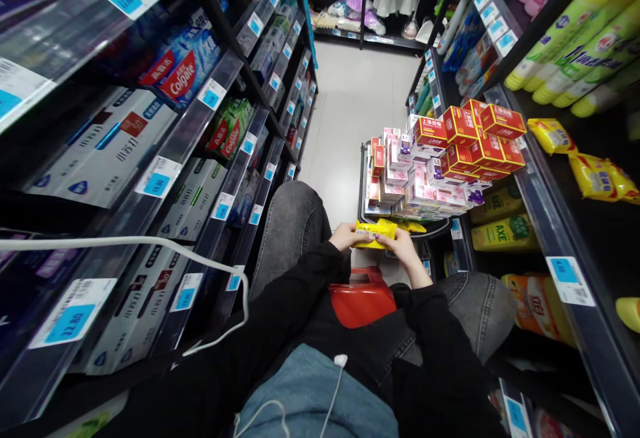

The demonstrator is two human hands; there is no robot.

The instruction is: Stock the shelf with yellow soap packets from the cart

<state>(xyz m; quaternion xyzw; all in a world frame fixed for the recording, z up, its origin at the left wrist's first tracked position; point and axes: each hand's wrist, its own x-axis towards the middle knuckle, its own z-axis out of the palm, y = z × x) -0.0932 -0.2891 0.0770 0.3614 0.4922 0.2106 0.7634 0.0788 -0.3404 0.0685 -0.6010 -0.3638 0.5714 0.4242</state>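
I sit in a shop aisle, knees apart in grey jeans. My left hand [347, 235] and my right hand [403, 245] both grip a yellow soap packet [375, 233], one at each end, held level in front of my knees. Both hands are closed on it. Just beyond the packet stands a trolley [364, 185] stacked with pink and white boxes [415, 181] and red and yellow boxes [475, 138]. A red stool [363, 301] shows between my legs, below my hands.
Shelves on the left hold toothpaste boxes [183, 71] behind blue price tags. Shelves on the right carry yellow-green bottles [575, 45], yellow packets [595, 175] and AXE bottles [503, 235]. A white cable [150, 246] crosses the left side. Pale floor [350, 105] runs ahead.
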